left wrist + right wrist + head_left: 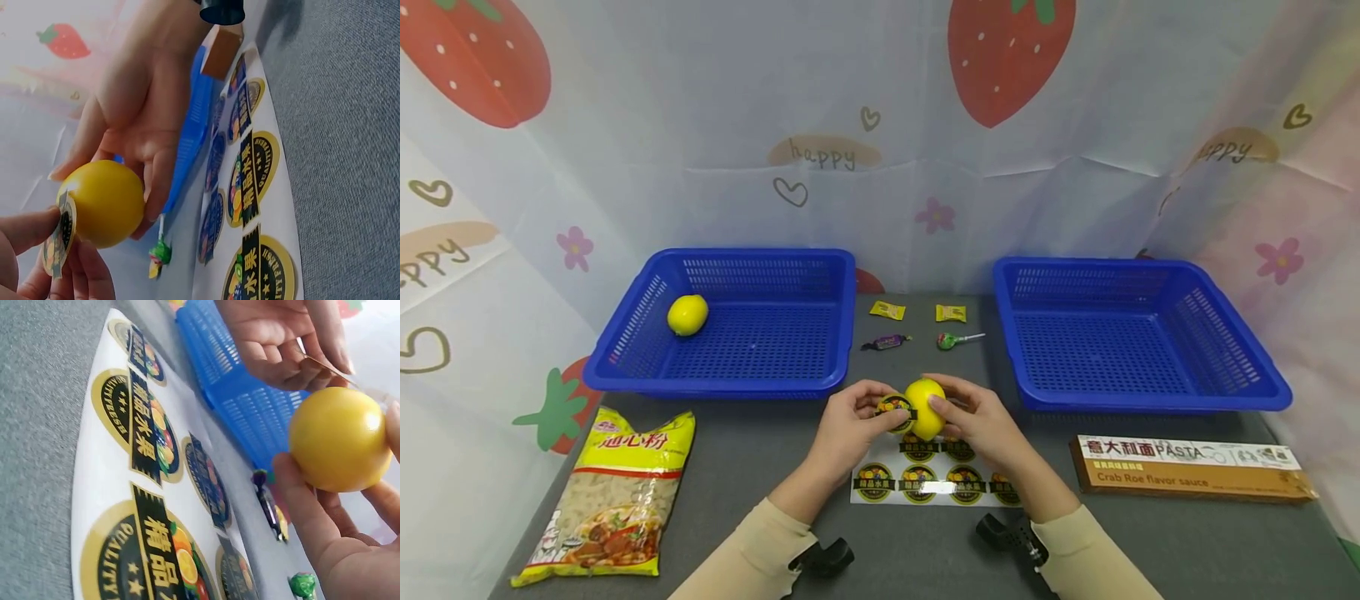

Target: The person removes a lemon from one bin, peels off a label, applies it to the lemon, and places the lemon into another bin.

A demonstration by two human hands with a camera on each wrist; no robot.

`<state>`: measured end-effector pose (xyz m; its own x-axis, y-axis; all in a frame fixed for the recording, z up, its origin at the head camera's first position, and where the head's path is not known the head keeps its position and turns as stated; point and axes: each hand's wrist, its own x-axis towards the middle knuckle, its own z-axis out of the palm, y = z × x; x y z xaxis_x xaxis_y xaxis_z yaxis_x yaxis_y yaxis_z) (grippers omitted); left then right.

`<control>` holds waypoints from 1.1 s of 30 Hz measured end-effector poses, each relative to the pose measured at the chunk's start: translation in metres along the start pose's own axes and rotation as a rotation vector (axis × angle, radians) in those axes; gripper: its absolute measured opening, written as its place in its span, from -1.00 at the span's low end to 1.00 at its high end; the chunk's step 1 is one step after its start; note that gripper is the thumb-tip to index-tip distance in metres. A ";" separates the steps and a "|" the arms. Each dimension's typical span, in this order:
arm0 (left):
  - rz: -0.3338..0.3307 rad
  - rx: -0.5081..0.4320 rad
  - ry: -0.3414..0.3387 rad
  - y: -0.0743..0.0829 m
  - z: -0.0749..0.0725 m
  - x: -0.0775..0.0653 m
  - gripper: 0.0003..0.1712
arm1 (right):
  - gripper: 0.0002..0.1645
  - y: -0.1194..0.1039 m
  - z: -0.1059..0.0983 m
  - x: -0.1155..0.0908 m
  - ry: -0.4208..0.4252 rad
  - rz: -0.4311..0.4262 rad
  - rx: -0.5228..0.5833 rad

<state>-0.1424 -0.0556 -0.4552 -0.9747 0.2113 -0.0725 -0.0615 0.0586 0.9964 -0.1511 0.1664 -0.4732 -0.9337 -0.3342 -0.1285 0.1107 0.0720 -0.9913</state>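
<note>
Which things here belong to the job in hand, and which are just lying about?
In the job, it seems:
lemon in the right hand
loose sticker in the left hand
sticker sheet below
perhaps the left basket, holding another lemon

Likely just lying about:
pasta bag
pasta box
two yellow-wrapped sweets
purple sweet
lollipop
right basket, less surely

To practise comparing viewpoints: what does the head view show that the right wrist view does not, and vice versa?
Only the head view: the pasta box, right basket and unheld lemon in the left basket.
Only the right wrist view: readable QUALITY FRESH lettering on the sticker sheet.
Both: the held lemon, left hand, right hand, purple candy and lollipop.
</note>
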 end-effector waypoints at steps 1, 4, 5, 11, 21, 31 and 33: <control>-0.001 -0.005 0.007 0.000 0.001 0.000 -0.68 | -0.27 0.000 0.001 0.000 0.007 0.001 -0.002; -0.004 -0.013 0.020 0.001 0.002 -0.001 -0.68 | -0.31 -0.001 0.003 -0.001 0.023 0.004 -0.001; -0.005 -0.014 0.022 0.001 0.003 0.000 -0.69 | -0.32 -0.001 0.003 -0.001 0.027 0.004 0.003; -0.009 -0.006 0.015 0.001 0.004 0.000 -0.68 | -0.38 0.000 0.006 -0.001 0.038 0.006 0.005; -0.011 -0.022 0.014 0.002 0.006 0.000 -0.68 | -0.34 -0.001 0.005 -0.002 0.052 -0.033 0.000; 0.028 0.012 -0.008 0.002 0.004 0.000 -0.68 | -0.35 -0.003 0.005 -0.001 0.033 -0.016 -0.023; 0.025 0.008 -0.008 0.002 0.004 0.000 -0.68 | -0.35 -0.003 0.005 -0.001 0.027 -0.017 -0.018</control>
<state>-0.1422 -0.0515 -0.4535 -0.9742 0.2204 -0.0482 -0.0356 0.0610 0.9975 -0.1487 0.1616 -0.4701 -0.9444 -0.3097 -0.1108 0.0889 0.0839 -0.9925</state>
